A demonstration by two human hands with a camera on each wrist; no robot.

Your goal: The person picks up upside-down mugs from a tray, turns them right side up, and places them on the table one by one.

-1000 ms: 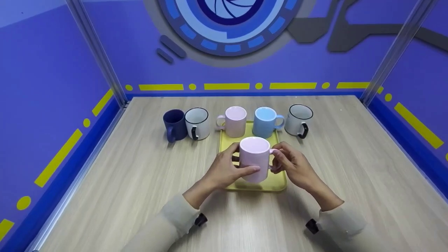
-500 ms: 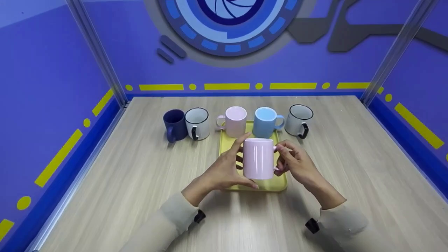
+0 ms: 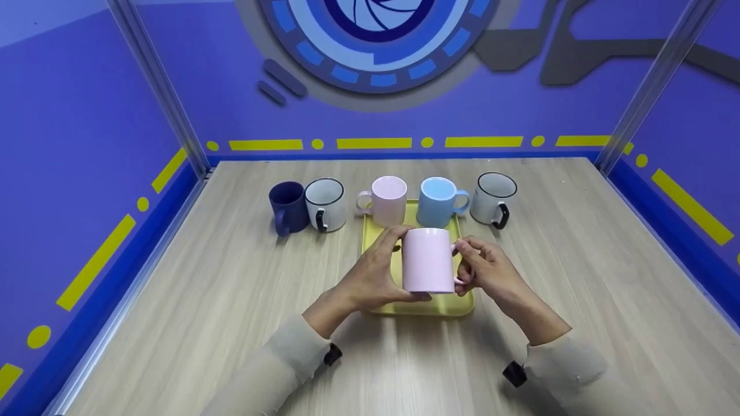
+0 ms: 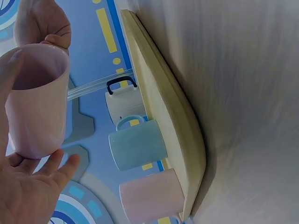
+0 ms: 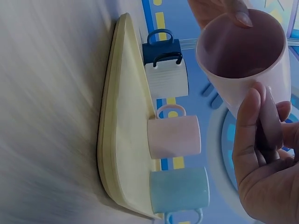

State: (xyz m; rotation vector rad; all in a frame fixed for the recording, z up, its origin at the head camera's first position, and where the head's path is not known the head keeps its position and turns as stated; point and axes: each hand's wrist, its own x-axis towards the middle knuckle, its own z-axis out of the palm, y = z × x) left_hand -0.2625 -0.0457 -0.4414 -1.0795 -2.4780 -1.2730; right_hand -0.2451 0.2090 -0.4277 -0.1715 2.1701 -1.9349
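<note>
A pink mug is held up over the yellow tray, its side toward the head view. Both wrist views look into its opening. My left hand holds it from the left, thumb at the rim and fingers at the base end; part of those fingers is hidden behind it in the head view. On the other side my right hand pinches the handle between thumb and fingers. Behind, at the tray's far end, stand a second pink mug and a light blue mug.
Left of the tray stand a dark blue mug and a white mug with black rim and handle, side by side. A similar black-rimmed white mug stands to the right. Blue panels enclose the wooden table.
The pink mug has been turned so its opening, which faced up toward the head view, no longer shows there. My left thumb has shifted from its side to the rim; my right hand keeps the handle.
</note>
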